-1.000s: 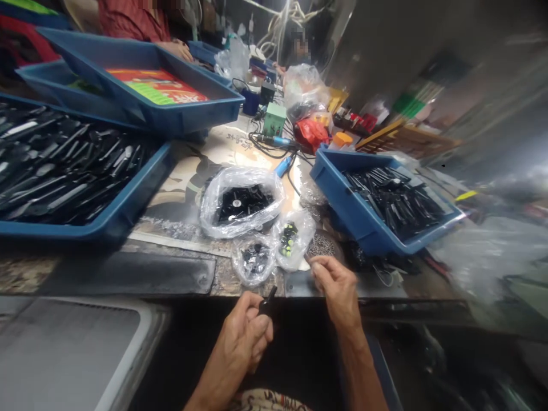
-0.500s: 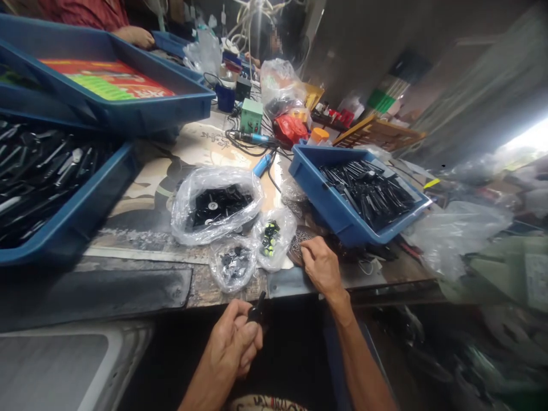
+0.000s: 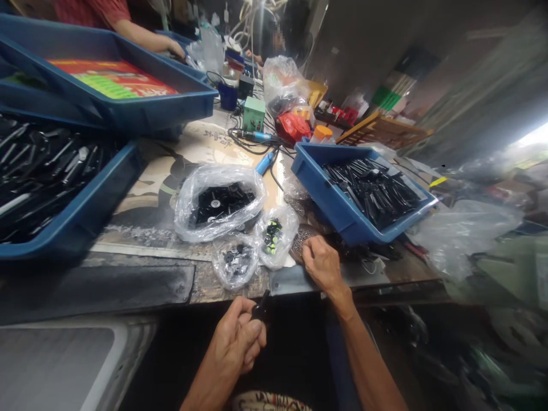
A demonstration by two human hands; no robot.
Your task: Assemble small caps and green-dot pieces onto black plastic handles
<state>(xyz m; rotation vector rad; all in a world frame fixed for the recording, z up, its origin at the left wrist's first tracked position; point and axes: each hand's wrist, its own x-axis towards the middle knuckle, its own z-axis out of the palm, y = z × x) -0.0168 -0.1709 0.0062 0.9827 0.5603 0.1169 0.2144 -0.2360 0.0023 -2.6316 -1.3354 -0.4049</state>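
My left hand (image 3: 240, 337) is closed around a small black plastic part (image 3: 261, 307), its narrow end pointing up, just off the table's front edge. Fingers bent together, my right hand (image 3: 322, 264) reaches to a clear bag of tiny brownish metal pieces (image 3: 300, 240), perhaps screws. Whether it pinches any of them is hidden. Left of that bag stand a small bag of black and lime-green pieces (image 3: 274, 235) and a small bag of grey-black pieces (image 3: 235, 261). Behind them, a larger clear bag (image 3: 188, 214) holds black parts with round silvery discs.
Blue trays stand on both sides: the right tray (image 3: 327, 200) and the left tray (image 3: 85, 214) hold long black parts. A higher tray (image 3: 171, 105) carries red and lime-green items. Behind the bags are a blue-handled tool (image 3: 264, 163) and a green box (image 3: 253, 114). A co-worker's arm (image 3: 145, 37) shows behind.
The co-worker's hand has moved right, toward the plastic bags at the back. My hands have hardly moved; the right one stays at the bag of metal pieces. The whole view has shifted slightly.
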